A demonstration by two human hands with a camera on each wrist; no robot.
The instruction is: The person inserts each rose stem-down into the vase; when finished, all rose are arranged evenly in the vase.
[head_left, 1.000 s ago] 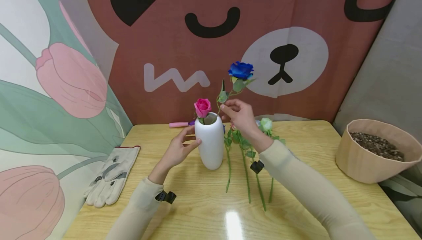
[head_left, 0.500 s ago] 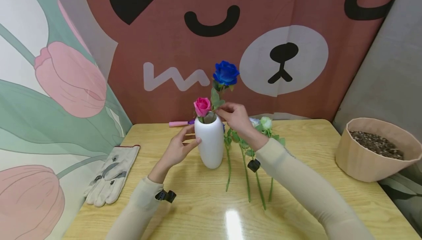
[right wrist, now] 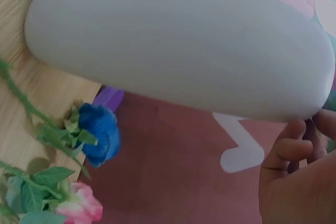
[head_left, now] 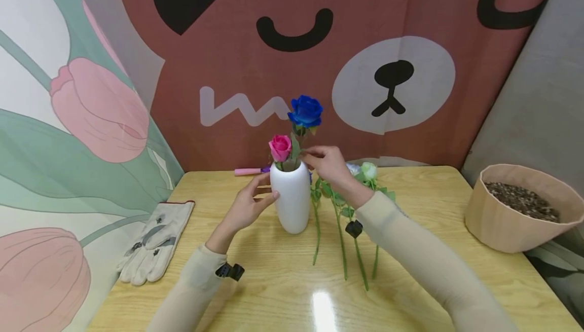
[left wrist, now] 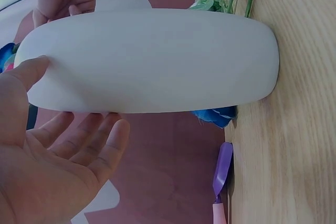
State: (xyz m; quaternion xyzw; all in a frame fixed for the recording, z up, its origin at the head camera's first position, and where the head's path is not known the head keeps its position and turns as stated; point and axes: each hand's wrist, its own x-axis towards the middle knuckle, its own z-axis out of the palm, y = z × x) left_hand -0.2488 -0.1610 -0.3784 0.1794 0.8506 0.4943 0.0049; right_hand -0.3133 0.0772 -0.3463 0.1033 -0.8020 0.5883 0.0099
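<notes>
The tall white ceramic vase stands upright at the centre of the head-view frame, on the pale wooden table. A pink artificial rose already sits in its mouth. A blue artificial rose rises just above and to the right of the pink one, its stem entering the vase opening.

The right hand pinches the blue rose's stem between thumb and fingertips, right at the vase rim. The left hand steadies the vase from the left side, fingers relaxed and slightly spread, thumb and fingertips touching the white wall; the left wrist view confirms an uncurled palm against it.

Judgement: the step in hand is seating the blue rose in the vase. The bloom stands well above the pink one, so the insertion appears partly done. The next move calls for feeding the stem straight down while the vase is held steady.

Right of the vase lie several green-stemmed flowers, flat on the table. At lower left lies a pair of pale work gloves. At far right stands a tan pot of dark soil.
</notes>
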